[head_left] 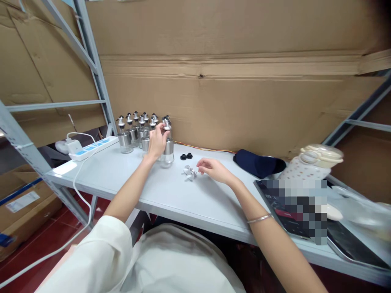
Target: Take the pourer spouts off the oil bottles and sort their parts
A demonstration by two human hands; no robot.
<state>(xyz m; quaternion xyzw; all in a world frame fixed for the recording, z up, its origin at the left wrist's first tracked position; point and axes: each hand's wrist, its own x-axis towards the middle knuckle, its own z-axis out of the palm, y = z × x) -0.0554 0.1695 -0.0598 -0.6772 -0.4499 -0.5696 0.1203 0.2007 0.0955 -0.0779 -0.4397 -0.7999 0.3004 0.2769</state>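
Note:
My left hand (157,141) is closed round a glass oil bottle (168,151) with a steel collar and pour spout, standing at the back of the grey table (171,191). Behind it stands a cluster of several like bottles (134,132). My right hand (213,168) rests on the table with fingers loosely curled, fingertips next to a loose metal spout part (190,172); it holds nothing I can make out. Two small black caps (186,156) lie just beyond.
A white power strip (91,148) with a cable lies at the table's left end. A dark blue cloth (258,162), a pale spotted container (311,165) and a dark tray (345,240) sit to the right. Cardboard sheets and metal shelf frames stand behind.

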